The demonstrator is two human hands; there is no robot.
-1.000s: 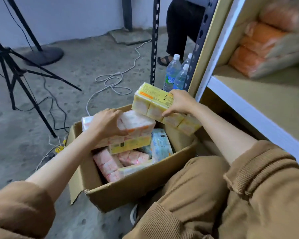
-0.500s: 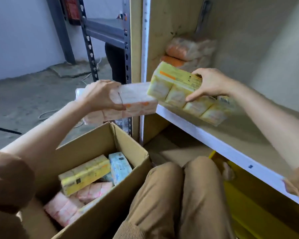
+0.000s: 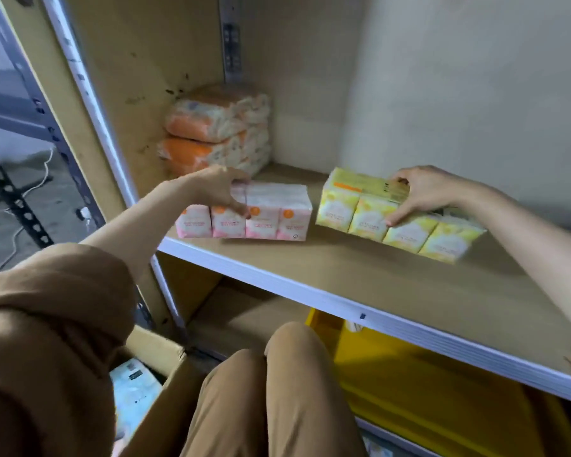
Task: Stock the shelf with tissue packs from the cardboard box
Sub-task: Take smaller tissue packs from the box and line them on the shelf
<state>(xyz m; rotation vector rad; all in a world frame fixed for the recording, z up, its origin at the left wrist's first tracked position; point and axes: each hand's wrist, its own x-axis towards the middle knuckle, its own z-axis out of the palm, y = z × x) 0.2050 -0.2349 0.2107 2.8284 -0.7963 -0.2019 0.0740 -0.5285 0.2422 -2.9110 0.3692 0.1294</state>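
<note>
Both bare forearms reach over the shelf board (image 3: 343,282). Above its left end, the left hand (image 3: 223,189) grips the pink tissue pack (image 3: 271,212) from on top. Nearer its middle, the right hand (image 3: 422,192) clasps the yellow tissue pack (image 3: 409,232), thumb on the front face.

I record a brown sweater (image 3: 30,374), its left sleeve (image 3: 80,285) bunched thick near the elbow, the forearm (image 3: 136,232) bare below it; trousers (image 3: 277,390) in matching brown, plain smooth cloth
</note>
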